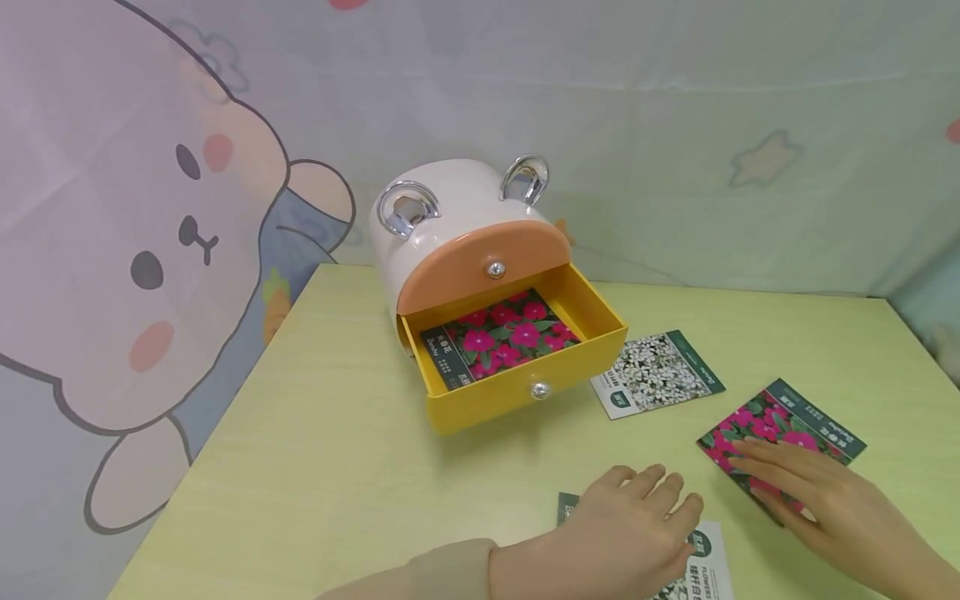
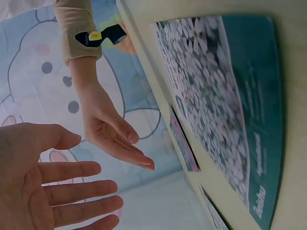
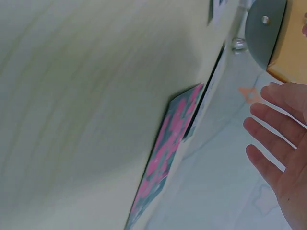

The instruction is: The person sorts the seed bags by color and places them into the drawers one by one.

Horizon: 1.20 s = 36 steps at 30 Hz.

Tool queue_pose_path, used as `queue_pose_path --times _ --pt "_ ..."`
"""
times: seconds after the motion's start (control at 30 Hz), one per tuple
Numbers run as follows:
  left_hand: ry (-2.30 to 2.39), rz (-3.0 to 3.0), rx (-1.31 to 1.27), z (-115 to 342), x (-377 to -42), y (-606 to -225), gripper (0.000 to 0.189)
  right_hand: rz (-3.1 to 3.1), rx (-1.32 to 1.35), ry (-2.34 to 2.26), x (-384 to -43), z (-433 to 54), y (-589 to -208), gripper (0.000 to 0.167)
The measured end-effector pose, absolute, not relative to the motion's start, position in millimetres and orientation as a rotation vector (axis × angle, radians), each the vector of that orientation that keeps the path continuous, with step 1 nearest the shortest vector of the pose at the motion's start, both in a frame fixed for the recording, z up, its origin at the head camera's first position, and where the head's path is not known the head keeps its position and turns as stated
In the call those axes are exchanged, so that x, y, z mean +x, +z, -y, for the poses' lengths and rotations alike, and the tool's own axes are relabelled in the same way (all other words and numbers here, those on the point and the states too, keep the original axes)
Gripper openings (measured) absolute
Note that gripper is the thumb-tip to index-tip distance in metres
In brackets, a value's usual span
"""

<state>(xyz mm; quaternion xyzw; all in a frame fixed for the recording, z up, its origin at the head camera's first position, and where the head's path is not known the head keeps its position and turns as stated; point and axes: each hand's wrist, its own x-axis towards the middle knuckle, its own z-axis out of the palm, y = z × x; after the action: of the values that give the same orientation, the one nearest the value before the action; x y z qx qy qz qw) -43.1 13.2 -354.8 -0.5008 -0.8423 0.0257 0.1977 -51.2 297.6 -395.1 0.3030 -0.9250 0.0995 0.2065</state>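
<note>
My left hand (image 1: 626, 529) hovers over a white-flower seed packet (image 1: 716, 554) at the front of the table, hiding much of it. The left wrist view shows that hand (image 2: 57, 177) with straight, spread fingers, apart from the packet (image 2: 206, 86). On the right, my right hand (image 1: 817, 500) is over a pink-flower seed packet (image 1: 813, 425) and covers its lower part. The right wrist view shows the hand's fingers (image 3: 273, 124) extended and holding nothing, with the pink-flower packet (image 3: 165, 148) flat on the table beyond them.
A white animal-shaped box (image 1: 457, 187) with chrome ears stands at the back. Its yellow lower drawer (image 1: 517, 392) is pulled out, with another pink-flower packet (image 1: 502, 337) inside. A second white-flower packet (image 1: 660, 375) lies beside the drawer. A printed curtain (image 1: 675, 167) hangs behind the table.
</note>
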Motion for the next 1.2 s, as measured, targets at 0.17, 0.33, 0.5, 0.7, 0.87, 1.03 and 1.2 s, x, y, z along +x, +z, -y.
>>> queue_pose_path --times 0.17,0.33,0.5,0.7,0.87,1.03,1.2 --pt "0.108 2.314 -1.453 -25 -43 -359 0.04 2.532 0.911 0.262 -52 -311 -404 0.065" --pt "0.173 2.304 -1.53 -40 -43 -363 0.04 2.544 0.924 0.215 -50 -324 -414 0.062" --pt "0.244 2.324 -1.607 -56 -44 -364 0.038 2.593 0.916 0.181 -49 -338 -420 0.053" --pt "0.291 2.397 -1.69 -73 -47 -359 0.038 2.623 0.93 0.141 -55 -358 -425 0.05" --pt "0.328 2.391 -1.628 -82 -50 -360 0.041 2.62 0.925 0.015 -60 -376 -429 0.063" --pt "0.4 2.457 -1.656 -93 -57 -361 0.049 2.585 0.94 -0.07 -66 -389 -433 0.071" --pt "0.481 2.579 -1.657 -108 -65 -366 0.058 2.645 0.886 -0.181 -68 -394 -431 0.075"
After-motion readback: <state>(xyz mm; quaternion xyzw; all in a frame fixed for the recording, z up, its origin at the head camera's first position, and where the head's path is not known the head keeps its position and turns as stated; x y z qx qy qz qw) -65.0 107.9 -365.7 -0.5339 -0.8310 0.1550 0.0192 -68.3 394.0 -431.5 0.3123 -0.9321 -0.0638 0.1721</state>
